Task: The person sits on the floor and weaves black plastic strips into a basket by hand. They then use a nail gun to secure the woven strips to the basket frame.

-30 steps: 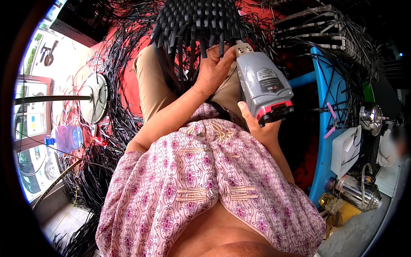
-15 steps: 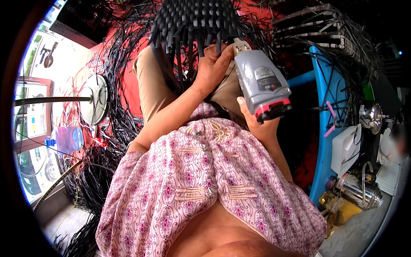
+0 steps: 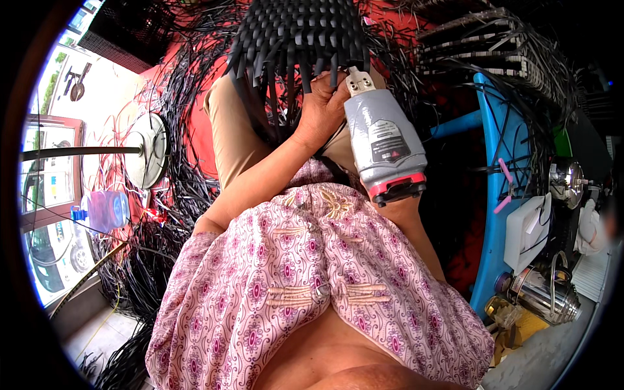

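A black basket woven of flat plastic strips stands at the top middle, with loose strip ends hanging from its near edge. At that edge my left hand is closed on the basket, some fingertips hidden behind the strips. Just right of it is a grey cordless power tool with a red and black base. Its metal head points up toward the basket's edge; whether they touch I cannot tell. My right hand holds the tool from beneath, its fingers hidden by the tool's body.
Black strips lie in heaps over the red floor on the left. A round fan-like thing and a clear plastic bottle are there too. On the right stand a blue plastic stool, a steel flask and a half-woven frame.
The power tool has shifted left and slightly toward me, and turned straighter. My right thumb, seen beside it before, is now hidden. My left hand keeps its place at the basket edge.
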The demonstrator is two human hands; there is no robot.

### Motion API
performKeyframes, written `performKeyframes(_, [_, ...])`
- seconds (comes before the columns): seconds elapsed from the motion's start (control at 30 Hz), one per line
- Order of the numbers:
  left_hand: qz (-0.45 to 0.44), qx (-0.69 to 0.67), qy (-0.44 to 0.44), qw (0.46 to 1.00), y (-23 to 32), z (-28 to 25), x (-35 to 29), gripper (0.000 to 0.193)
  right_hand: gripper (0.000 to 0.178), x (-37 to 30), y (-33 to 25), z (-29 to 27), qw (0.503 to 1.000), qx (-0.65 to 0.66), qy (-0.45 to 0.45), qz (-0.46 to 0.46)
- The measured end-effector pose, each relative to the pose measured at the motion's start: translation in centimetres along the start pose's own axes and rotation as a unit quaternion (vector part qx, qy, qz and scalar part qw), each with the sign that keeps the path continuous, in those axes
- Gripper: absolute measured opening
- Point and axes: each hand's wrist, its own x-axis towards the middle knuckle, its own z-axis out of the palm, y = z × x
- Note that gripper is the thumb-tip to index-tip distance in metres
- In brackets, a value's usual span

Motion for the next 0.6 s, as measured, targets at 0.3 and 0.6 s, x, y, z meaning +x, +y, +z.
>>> performKeyframes(0.3, [0.017, -0.039, -0.01, 0.999, 0.8, -0.3, 0.1, 0.013, 0.045, 0.2, 0.1, -0.2, 0.999, 0.023, 0.001, -0.031])
performKeyframes(0.6, [0.033, -0.027, -0.003, 0.999, 1.2, -0.1, 0.1, 0.014, 0.041, 0.6, -0.1, -0.3, 0.999, 0.031, 0.004, -0.028])
